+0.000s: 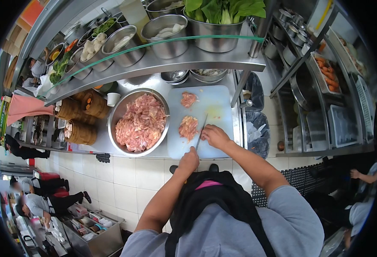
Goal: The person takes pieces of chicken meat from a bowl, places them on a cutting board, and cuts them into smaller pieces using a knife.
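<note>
My left hand (189, 162) is closed round the handle of a knife (201, 132), whose blade points away over the white cutting board (222, 96). My right hand (216, 136) is beside the blade, its curled fingertips at or against the steel; what they hold, if anything, is hidden. Left of the blade lies a pile of sliced raw meat (188, 128). Farther back on the board is a smaller piece of raw meat (189, 99). A large steel bowl (112, 136) heaped with raw meat pieces (140, 122) stands left of the board.
A steel shelf (154, 64) crosses above the counter's back, carrying pots of vegetables, including leafy greens (222, 10). Bamboo steamers (80, 132) and a white cup (113, 99) stand at left. Lined bins (257, 132) are right of the counter. Other people are at both sides.
</note>
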Action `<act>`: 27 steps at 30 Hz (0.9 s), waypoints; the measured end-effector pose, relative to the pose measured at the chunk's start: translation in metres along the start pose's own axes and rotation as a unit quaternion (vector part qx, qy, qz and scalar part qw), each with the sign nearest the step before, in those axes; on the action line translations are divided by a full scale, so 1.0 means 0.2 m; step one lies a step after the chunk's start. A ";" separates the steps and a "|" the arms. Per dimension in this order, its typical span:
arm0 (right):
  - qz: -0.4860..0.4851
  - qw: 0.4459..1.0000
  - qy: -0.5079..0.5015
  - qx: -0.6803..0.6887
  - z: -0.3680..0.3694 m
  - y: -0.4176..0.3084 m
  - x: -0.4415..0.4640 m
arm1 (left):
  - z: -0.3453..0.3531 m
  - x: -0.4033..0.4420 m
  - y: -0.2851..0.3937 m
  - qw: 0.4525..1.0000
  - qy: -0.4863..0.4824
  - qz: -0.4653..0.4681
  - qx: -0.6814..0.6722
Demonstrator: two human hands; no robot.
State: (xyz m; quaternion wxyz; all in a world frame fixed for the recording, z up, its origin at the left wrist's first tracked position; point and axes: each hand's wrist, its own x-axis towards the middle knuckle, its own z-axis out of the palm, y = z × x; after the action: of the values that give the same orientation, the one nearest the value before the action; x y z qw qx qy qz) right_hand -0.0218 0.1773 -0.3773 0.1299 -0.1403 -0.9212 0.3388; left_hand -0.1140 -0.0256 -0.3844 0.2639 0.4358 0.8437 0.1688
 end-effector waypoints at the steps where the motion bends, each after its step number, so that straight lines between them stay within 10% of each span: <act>1: 0.003 1.000 0.011 0.003 0.00 0.00 0.01 | 0.00 -0.01 -0.02 1.000 -0.001 0.001 -0.003; 7: 0.047 0.990 0.117 0.058 0.01 0.00 -0.05 | -0.17 -0.30 -0.11 0.997 -0.021 -0.020 0.074; 27: 0.027 0.999 0.014 -0.011 0.00 0.01 -0.02 | -0.04 -0.11 -0.03 0.999 -0.037 -0.011 0.024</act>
State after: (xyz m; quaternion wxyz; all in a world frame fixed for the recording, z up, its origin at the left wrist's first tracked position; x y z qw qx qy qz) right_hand -0.0169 0.1775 -0.3797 0.1316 -0.1712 -0.9190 0.3297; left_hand -0.1114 -0.0462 -0.3749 0.2863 0.4391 0.8418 0.1290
